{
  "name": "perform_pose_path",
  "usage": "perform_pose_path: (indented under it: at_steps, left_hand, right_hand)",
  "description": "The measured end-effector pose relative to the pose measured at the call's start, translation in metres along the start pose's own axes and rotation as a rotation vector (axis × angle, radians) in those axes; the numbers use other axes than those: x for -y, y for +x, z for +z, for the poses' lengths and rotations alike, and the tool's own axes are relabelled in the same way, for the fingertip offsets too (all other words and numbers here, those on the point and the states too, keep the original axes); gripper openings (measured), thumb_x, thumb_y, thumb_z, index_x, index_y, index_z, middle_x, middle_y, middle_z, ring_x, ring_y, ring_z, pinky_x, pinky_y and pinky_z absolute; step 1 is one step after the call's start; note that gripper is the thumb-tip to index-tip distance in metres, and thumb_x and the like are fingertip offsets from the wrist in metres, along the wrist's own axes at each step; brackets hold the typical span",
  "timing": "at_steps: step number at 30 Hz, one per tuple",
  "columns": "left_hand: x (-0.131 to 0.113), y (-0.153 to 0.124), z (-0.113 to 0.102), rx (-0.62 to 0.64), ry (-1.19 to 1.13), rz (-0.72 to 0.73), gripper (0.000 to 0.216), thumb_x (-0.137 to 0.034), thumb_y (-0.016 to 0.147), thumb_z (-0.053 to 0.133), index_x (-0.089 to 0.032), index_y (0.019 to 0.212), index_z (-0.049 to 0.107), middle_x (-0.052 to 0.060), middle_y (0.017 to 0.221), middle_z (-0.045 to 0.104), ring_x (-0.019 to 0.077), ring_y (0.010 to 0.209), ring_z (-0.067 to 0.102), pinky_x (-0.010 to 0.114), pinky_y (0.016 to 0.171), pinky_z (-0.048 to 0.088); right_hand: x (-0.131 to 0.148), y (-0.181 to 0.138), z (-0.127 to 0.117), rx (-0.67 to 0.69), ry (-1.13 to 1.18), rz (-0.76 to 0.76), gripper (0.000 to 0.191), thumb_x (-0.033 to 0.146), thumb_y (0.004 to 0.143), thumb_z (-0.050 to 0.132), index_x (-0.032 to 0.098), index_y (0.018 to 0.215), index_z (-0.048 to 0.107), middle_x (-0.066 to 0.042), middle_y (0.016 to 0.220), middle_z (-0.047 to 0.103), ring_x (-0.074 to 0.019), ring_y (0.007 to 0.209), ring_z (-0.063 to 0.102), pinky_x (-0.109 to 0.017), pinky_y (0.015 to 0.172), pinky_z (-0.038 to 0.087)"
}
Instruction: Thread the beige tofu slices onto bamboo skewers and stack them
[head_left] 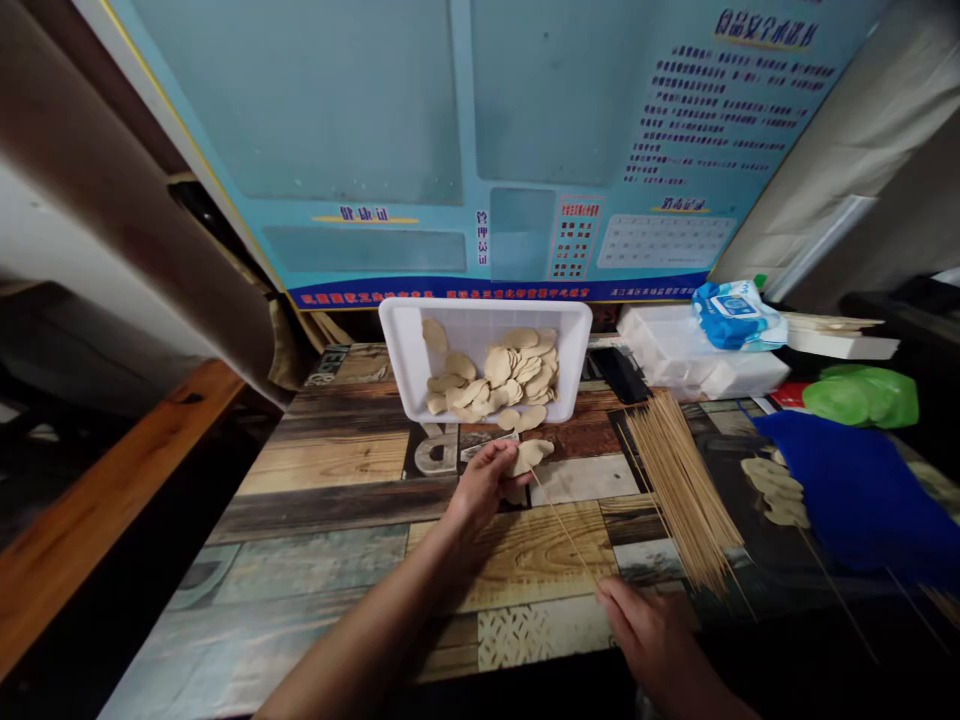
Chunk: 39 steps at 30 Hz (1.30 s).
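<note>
1. Left hand (pixel 484 485) sits just below the tray (pixel 397 360), grip pinched shut on a few slices (pixel 529 455).
2. Right hand (pixel 652 640), farther from the tray, has its grip closed on the skewer (pixel 566 535); the tip meets the slices.
3. Risk: the thin skewer could slide off and prick the left fingers.
4. Push too hard and a slice may split and drop on the tabletop (pixel 337 460).

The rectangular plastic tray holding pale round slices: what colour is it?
The rectangular plastic tray is plain white, clearest in the head view.
</note>
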<state>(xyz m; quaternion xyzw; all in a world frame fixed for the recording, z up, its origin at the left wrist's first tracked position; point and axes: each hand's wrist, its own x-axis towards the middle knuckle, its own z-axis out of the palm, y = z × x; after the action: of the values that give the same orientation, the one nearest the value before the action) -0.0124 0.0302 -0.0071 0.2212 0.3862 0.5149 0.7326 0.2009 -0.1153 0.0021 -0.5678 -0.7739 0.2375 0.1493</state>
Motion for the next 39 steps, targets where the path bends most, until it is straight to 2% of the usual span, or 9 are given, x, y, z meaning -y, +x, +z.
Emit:
perform_pose_path:
  at_steps: [6, 14, 19, 25, 28, 32, 39]
  left_hand:
    - [-0.002, -0.002, 0.001, 0.016, 0.082, 0.079, 0.033, -0.034, 0.063, 0.074, -0.015, 0.087, 0.062, 0.001, 0.083, 0.063, 0.0130, 0.075, 0.059, 0.029, 0.070, 0.054]
    - [0.005, -0.008, 0.004, 0.085, 0.295, 0.210, 0.033, -0.034, 0.067, 0.071, -0.014, 0.092, 0.065, 0.005, 0.090, 0.065, 0.0156, 0.080, 0.060, 0.030, 0.075, 0.051]
    - [-0.002, -0.006, 0.003, 0.059, 0.111, 0.024, 0.036, -0.026, 0.062, 0.076, -0.014, 0.093, 0.063, 0.005, 0.087, 0.067, 0.0163, 0.074, 0.063, 0.030, 0.069, 0.053]
    - [-0.006, -0.009, 0.005, 0.143, -0.037, -0.127, 0.032, -0.014, 0.064, 0.073, -0.011, 0.095, 0.064, 0.009, 0.089, 0.068, 0.0157, 0.075, 0.065, 0.028, 0.071, 0.054]
    - [-0.005, -0.012, 0.008, 0.147, -0.033, -0.122, 0.030, -0.016, 0.063, 0.075, -0.011, 0.090, 0.064, 0.008, 0.087, 0.068, 0.0158, 0.075, 0.065, 0.028, 0.072, 0.054]
    - [-0.002, -0.013, 0.008, 0.115, 0.045, -0.028, 0.031, -0.023, 0.058, 0.079, -0.013, 0.080, 0.061, 0.003, 0.076, 0.068, 0.0161, 0.071, 0.065, 0.030, 0.070, 0.053]
    - [0.005, -0.012, 0.004, 0.188, 0.179, 0.047, 0.034, -0.034, 0.061, 0.076, -0.015, 0.085, 0.060, 0.001, 0.072, 0.066, 0.0153, 0.067, 0.064, 0.033, 0.071, 0.052]
  right_hand:
    - [0.000, 0.003, 0.000, 0.011, -0.061, 0.001, 0.033, 0.022, 0.092, 0.026, 0.022, 0.077, 0.055, -0.003, 0.073, 0.069, -0.0165, 0.069, 0.067, -0.025, 0.060, 0.047]
    - [-0.002, 0.001, -0.002, 0.027, -0.062, 0.025, 0.035, 0.023, 0.093, 0.025, 0.020, 0.081, 0.057, -0.003, 0.071, 0.067, -0.0174, 0.067, 0.066, -0.027, 0.059, 0.046]
    - [-0.006, -0.001, -0.002, -0.030, -0.035, -0.037, 0.034, 0.023, 0.093, 0.025, 0.020, 0.084, 0.058, -0.005, 0.078, 0.069, -0.0174, 0.074, 0.067, -0.026, 0.064, 0.049]
    - [-0.012, 0.000, 0.001, -0.096, -0.083, -0.074, 0.035, 0.023, 0.094, 0.026, 0.019, 0.085, 0.059, -0.007, 0.079, 0.071, -0.0178, 0.072, 0.069, -0.025, 0.061, 0.050]
    - [-0.012, 0.000, 0.004, -0.140, -0.079, -0.086, 0.037, 0.024, 0.095, 0.024, 0.019, 0.085, 0.059, -0.006, 0.076, 0.071, -0.0178, 0.069, 0.069, -0.025, 0.058, 0.050]
    - [-0.009, 0.001, 0.005, -0.137, -0.036, -0.073, 0.036, 0.026, 0.096, 0.025, 0.020, 0.084, 0.059, -0.005, 0.073, 0.070, -0.0169, 0.068, 0.068, -0.025, 0.057, 0.050]
    - [-0.007, 0.001, 0.005, -0.122, -0.028, -0.044, 0.040, 0.031, 0.096, 0.023, 0.019, 0.085, 0.059, -0.005, 0.073, 0.070, -0.0169, 0.068, 0.068, -0.025, 0.059, 0.050]
